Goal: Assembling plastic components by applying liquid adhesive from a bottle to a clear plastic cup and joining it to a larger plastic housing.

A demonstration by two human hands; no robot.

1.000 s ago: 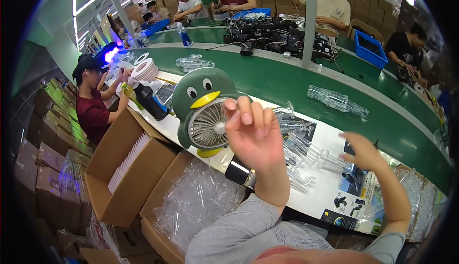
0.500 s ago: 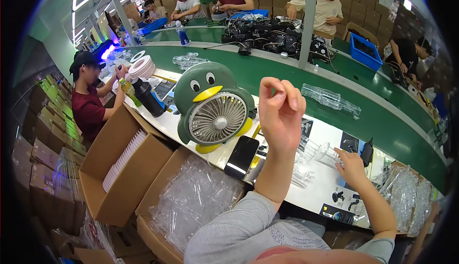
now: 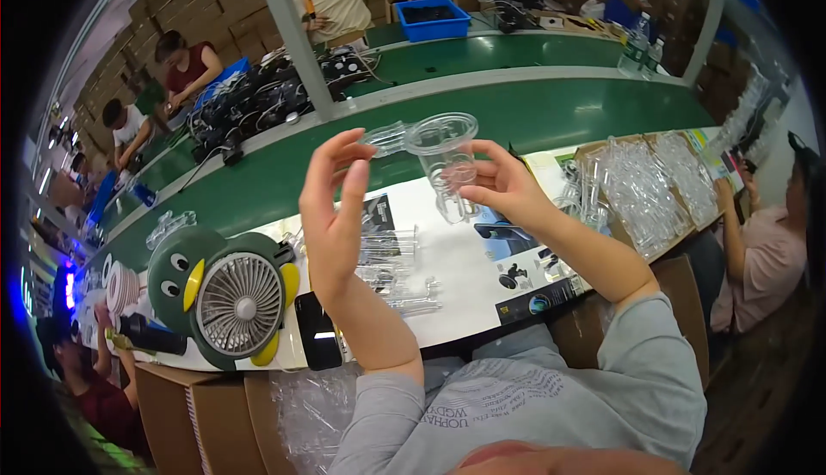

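Observation:
My right hand (image 3: 509,189) pinches a clear plastic cup-shaped part (image 3: 443,161) between thumb and fingers. The part has a wide round rim at the top and narrows below, held above the white work surface (image 3: 460,290). To its left, my left hand (image 3: 331,208) is raised with the thumb apart from the curved fingers, and nothing shows in its grasp. Just beyond those fingertips appears another clear plastic piece (image 3: 385,138), seemingly on the green belt; whether the fingers touch it is unclear. Several clear tubular parts (image 3: 400,286) lie on the surface beside my left forearm.
A green penguin-shaped fan (image 3: 215,294) and a black phone (image 3: 318,333) stand left. Boxes of clear parts (image 3: 641,191) are at right, near a seated person (image 3: 766,243). The green conveyor belt (image 3: 551,109) runs behind, with co-workers beyond. An open carton (image 3: 262,423) sits below.
The view has swung to the right. My right hand has lifted the clear cup-shaped part off the work surface, and my left hand has come beside it with its fingers less curled.

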